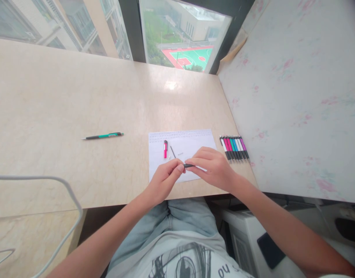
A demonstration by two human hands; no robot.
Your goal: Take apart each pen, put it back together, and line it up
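My left hand (166,177) and my right hand (212,166) meet over a white sheet of paper (181,143) on a beige table (79,100). Both are closed in a pinch on a small dark pen part (189,165) held between them. On the paper, just beyond my hands, lie a pink pen piece (165,148) and a thin dark refill (173,151).
A row of several pens (234,147) with pink, green and white barrels lies right of the paper, by a marbled wall panel (296,96). A green and black pen (102,136) lies alone to the left. A window is beyond the table. A white wire frame (64,189) stands lower left.
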